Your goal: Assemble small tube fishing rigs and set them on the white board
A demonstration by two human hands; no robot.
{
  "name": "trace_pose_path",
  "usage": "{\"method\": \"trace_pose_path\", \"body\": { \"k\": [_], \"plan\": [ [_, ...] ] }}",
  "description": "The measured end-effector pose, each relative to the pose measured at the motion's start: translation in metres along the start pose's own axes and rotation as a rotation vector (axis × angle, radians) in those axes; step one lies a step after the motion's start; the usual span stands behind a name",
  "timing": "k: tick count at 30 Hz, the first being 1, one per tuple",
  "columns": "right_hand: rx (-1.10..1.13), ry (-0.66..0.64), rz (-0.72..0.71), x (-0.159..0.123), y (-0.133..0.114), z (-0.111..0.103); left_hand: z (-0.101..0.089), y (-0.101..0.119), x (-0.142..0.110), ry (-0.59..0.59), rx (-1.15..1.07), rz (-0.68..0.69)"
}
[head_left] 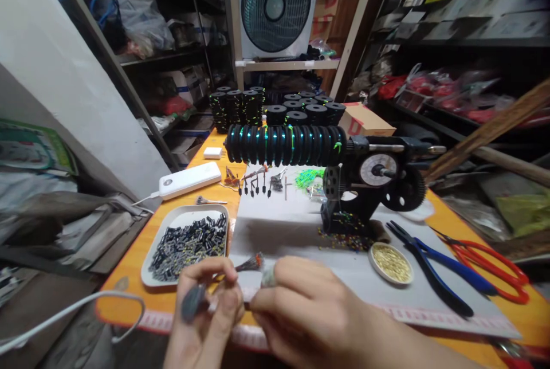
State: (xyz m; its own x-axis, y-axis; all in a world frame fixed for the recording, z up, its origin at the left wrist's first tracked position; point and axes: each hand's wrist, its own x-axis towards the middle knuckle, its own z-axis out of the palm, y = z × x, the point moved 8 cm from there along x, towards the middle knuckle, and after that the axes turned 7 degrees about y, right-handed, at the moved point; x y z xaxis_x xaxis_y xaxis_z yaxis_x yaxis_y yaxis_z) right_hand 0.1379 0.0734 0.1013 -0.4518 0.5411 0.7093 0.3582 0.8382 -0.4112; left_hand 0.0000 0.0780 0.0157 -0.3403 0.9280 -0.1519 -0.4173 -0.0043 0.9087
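My left hand is closed near the front edge of the table, with a blurred dark grey rounded piece sticking out between its fingers. Just right of it, my right hand is closed in a pinch, a pale green cover around one finger. A small dark bit shows between the two hands' fingertips, too small to name. Beyond the fingertips lies a dark bundle with orange tips. Beside my left hand stands a white tray with many small black and grey tubes.
A hand-cranked winder carries a row of black spools. Spool stacks stand behind. Blue-handled pliers, red scissors and a dish of gold bits lie right. A white power bank is left.
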Motion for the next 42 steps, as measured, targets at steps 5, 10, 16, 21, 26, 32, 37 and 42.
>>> {"method": "trace_pose_path", "body": {
  "k": [5,10,16,21,26,32,37,42],
  "plan": [
    [0.242,0.202,0.288,0.002,0.025,-0.013,0.017,-0.021,-0.004,-0.108,-0.101,-0.198],
    [0.297,0.149,0.426,0.002,0.038,-0.006,0.017,-0.033,-0.012,-0.134,0.011,-0.3],
    [0.374,0.138,0.47,-0.002,0.041,-0.004,0.013,-0.036,-0.011,-0.147,0.159,-0.303],
    [0.336,0.148,0.455,-0.004,0.037,-0.002,0.011,-0.025,-0.012,-0.08,0.276,-0.122],
    [0.32,0.115,0.436,-0.004,0.036,-0.001,0.014,-0.027,-0.017,-0.02,0.096,-0.152],
    [0.252,0.075,0.268,0.0,0.029,-0.002,0.006,-0.012,-0.013,0.026,-0.094,-0.036],
    [0.164,0.063,0.189,0.0,0.021,0.0,0.0,-0.002,-0.015,0.011,-0.062,0.093],
    [0.127,0.053,0.165,0.001,0.016,0.002,-0.003,-0.007,-0.016,0.019,-0.021,0.091]
  ]
}}
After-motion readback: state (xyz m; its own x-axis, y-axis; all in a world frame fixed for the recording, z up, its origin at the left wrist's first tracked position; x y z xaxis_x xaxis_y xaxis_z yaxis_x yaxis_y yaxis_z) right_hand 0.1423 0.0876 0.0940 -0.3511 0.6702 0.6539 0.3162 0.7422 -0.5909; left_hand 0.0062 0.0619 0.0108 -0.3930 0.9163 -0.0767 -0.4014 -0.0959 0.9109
